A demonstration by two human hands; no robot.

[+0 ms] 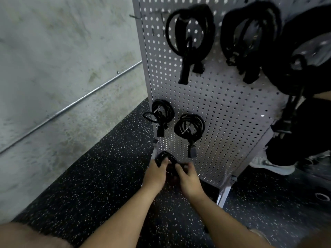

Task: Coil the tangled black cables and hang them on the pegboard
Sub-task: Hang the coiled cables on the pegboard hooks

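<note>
A small coiled black cable [163,158] sits low against the grey pegboard [223,108], near its bottom left corner. My left hand [155,173] grips the coil's left side. My right hand [188,178] pinches its right side, and both hands cover the coil's lower half. Two small coils hang just above: one [162,111] at the board's left edge, another [189,127] beside it. Higher up hang two thick coils, one [189,33] at upper centre and one [250,36] to its right.
A concrete wall with a metal conduit [71,106] runs along the left. The floor is black speckled rubber [100,176]. Another person's dark leg and white shoe [274,164] stand right of the board, behind a large dark cable bundle [295,68]. The board's foot [224,196] is beside my right wrist.
</note>
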